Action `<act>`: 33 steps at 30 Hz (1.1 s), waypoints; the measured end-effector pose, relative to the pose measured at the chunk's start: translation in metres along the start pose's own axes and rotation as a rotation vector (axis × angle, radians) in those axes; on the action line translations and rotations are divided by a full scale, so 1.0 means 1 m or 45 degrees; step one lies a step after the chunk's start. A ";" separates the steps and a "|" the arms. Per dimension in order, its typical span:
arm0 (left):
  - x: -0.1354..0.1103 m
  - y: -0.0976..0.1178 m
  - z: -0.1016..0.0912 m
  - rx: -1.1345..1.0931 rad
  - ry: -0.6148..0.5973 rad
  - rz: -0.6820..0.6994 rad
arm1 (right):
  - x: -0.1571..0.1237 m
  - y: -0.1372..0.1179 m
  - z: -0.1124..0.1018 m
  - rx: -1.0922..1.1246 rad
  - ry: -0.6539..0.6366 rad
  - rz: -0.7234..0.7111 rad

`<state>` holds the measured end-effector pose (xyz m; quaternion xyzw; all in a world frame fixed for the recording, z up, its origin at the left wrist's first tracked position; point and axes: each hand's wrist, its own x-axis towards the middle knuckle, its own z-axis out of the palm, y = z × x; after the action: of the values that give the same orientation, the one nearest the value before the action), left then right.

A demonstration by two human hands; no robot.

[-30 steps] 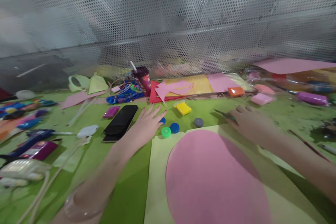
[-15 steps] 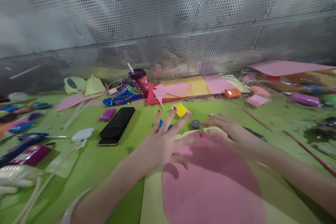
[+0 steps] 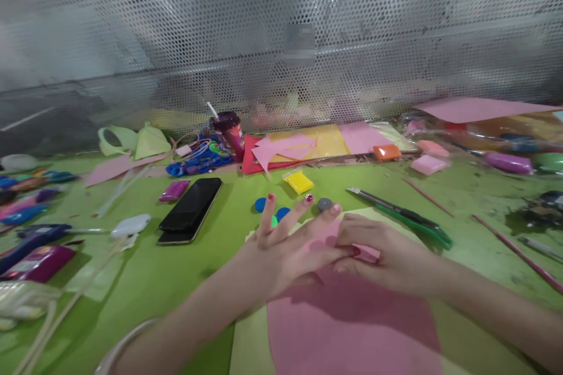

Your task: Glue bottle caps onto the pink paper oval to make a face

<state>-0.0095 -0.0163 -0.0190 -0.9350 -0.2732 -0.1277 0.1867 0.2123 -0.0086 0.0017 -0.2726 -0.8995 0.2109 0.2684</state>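
Observation:
A pink oval paper lies on a pale yellow-green sheet in front of me. My left hand and my right hand meet at the oval's far edge. The left thumb and forefinger pinch that edge while its other three fingers stand spread. The right hand's fingers are curled, pinching the same lifted edge. Just beyond the hands lie two blue caps, a grey cap and a yellow block. Green-handled scissors lie to the right of the hands.
A black phone and a purple packet lie to the left. Coloured papers, a dark cup and blue scissors line the perforated metal wall. Pink sticks lie at the right, craft clutter at the far left.
Both hands came back from the caps and the scissors to the oval's far edge and pinched it. The scissors now lie uncovered on the table.

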 end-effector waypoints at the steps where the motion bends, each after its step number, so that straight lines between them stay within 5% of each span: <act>1: 0.001 -0.002 0.001 -0.031 -0.006 0.002 | -0.001 0.002 -0.001 0.038 -0.013 0.047; 7: 0.010 -0.005 0.003 -0.308 -0.091 -0.310 | -0.005 0.043 -0.017 -0.017 0.286 0.634; 12: 0.005 -0.010 0.010 -0.269 -0.238 -0.407 | -0.003 0.051 -0.027 -0.480 -0.230 0.678; 15: 0.000 -0.019 0.018 -0.201 -0.266 -0.464 | -0.002 0.041 -0.028 -0.414 -0.307 0.799; 21: -0.003 -0.034 0.029 -0.138 -0.288 -0.633 | -0.005 0.040 -0.032 -0.455 -0.376 0.727; 33: -0.008 -0.041 0.034 -0.117 -0.284 -0.623 | 0.001 0.025 -0.031 -0.149 -0.465 0.504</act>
<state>-0.0343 0.0268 -0.0406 -0.8570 -0.5037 -0.0772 0.0765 0.2395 0.0178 0.0126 -0.4154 -0.8730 0.2526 0.0391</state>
